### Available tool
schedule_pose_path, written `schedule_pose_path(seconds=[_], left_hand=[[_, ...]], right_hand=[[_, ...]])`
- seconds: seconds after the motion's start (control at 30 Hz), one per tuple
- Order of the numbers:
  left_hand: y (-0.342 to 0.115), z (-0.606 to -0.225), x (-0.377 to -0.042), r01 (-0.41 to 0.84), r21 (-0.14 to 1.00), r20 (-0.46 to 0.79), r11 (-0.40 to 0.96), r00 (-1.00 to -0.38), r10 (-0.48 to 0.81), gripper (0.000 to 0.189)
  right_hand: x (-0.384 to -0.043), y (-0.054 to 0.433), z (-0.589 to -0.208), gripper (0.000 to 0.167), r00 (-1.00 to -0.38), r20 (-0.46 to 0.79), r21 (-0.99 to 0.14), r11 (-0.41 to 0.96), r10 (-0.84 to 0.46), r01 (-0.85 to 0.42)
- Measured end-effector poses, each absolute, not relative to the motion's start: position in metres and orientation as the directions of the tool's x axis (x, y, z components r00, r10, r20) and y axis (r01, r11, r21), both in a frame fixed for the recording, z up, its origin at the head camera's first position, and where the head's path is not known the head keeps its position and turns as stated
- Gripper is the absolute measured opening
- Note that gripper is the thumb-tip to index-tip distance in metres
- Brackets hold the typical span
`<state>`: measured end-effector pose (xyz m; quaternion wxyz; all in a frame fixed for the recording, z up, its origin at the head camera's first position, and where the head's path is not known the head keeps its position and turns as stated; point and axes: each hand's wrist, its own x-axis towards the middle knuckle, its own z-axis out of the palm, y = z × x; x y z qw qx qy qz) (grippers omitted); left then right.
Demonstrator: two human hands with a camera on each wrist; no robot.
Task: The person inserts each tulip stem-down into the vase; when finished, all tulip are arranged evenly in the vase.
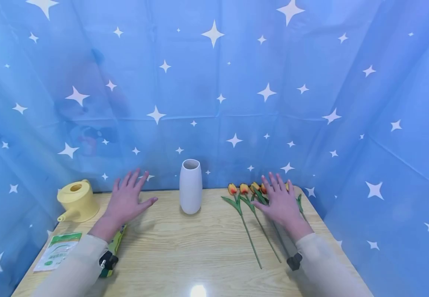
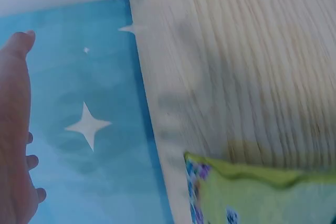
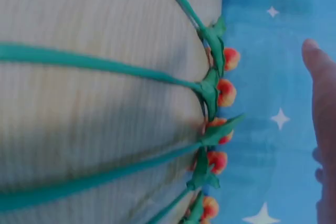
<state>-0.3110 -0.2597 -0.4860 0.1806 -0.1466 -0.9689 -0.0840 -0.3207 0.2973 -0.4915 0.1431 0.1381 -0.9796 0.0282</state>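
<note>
Both hands are spread, palms down, and hold nothing. My left hand (image 1: pixel 127 200) hovers above the left side of the table, over a green-yellow packet (image 1: pixel 116 241) partly hidden by the wrist. That packet (image 2: pixel 262 192) also shows in the left wrist view. Above several orange-yellow artificial tulips (image 1: pixel 243 189) hangs my right hand (image 1: pixel 282 204), covering some of their blooms and stems. The tulips (image 3: pixel 227 93) lie in a row with green stems in the right wrist view. Between the hands, a white vase (image 1: pixel 191 187) stands upright near the table's back edge.
A yellow watering can (image 1: pixel 78 202) stands at the back left of the wooden table (image 1: pixel 177 255). In front of it lies a white and green packet (image 1: pixel 58 251). A blue star-patterned curtain (image 1: pixel 199 90) rises behind the table and along its sides.
</note>
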Motion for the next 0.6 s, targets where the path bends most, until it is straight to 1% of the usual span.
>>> schedule_pose_path(seconds=[0.1, 0.2, 0.3, 0.43, 0.6], left_hand=[[-0.25, -0.484, -0.313, 0.35, 0.133, 0.402, 0.927, -0.874, 0.273, 0.101], [-0.239, -0.48, -0.315, 0.387, 0.19, 0.421, 0.902, -0.863, 0.281, 0.1], [-0.228, -0.478, -0.316, 0.414, 0.278, 0.422, 0.867, -0.863, 0.277, 0.099], [-0.214, -0.478, -0.32, 0.424, 0.401, 0.412, 0.812, -0.875, 0.253, 0.099], [-0.196, -0.478, -0.326, 0.441, 0.533, 0.42, 0.722, -0.879, 0.227, 0.099]], right_hand=[[-0.314, 0.297, -0.495, 0.108, -0.92, 0.295, -0.07, 0.955, -0.258, -0.29], [-0.306, 0.293, -0.501, 0.103, -0.914, 0.326, -0.182, 0.933, -0.24, -0.31], [-0.297, 0.286, -0.508, 0.097, -0.916, 0.349, -0.314, 0.897, -0.196, -0.312], [-0.283, 0.272, -0.516, 0.094, -0.94, 0.315, -0.452, 0.849, -0.133, -0.272], [-0.272, 0.256, -0.523, 0.086, -0.957, 0.267, -0.537, 0.807, -0.116, -0.248]])
